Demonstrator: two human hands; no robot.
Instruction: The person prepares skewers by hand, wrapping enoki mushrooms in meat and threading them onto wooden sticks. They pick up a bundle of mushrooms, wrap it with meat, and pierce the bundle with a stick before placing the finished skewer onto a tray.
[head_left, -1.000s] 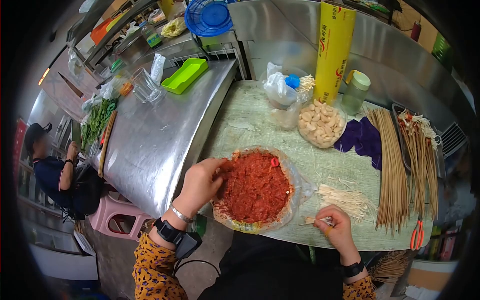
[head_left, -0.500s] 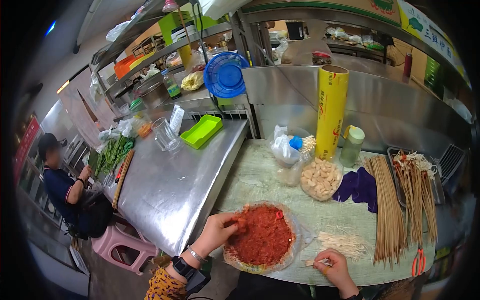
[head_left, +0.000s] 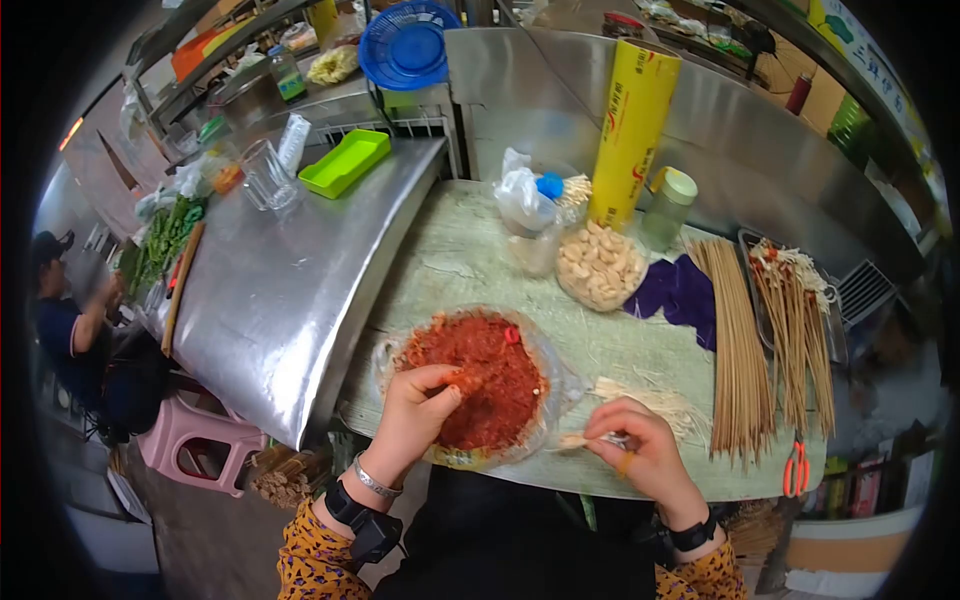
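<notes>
A bowl lined with clear plastic point(head_left: 385, 365) holds red chunky paste point(head_left: 500, 395) with a small red ring-shaped piece on top. Above the paste is my left hand point(head_left: 410, 425), its thumb and fingers pinched together with red paste at the tips. To the right of the bowl, my right hand point(head_left: 645, 450) pinches a small bundle of pale strands point(head_left: 572, 440), which look like enoki mushrooms. More loose enoki mushrooms point(head_left: 655, 400) lie on the tabletop behind that hand. What sits deeper inside the right fingers is hidden.
Bamboo skewers point(head_left: 735, 350), finished skewers on a tray point(head_left: 800, 330) and orange-handled pliers or scissors point(head_left: 796, 470) lie at right. Behind stand garlic cloves point(head_left: 600, 268), a yellow film roll point(head_left: 635, 135) and a bottle point(head_left: 668, 210). A co-worker point(head_left: 80, 350) sits at far left.
The view has tipped downward, so everything sits higher. My left hand has shifted from the paste's left side toward its middle. My right hand still holds the small bundle.
</notes>
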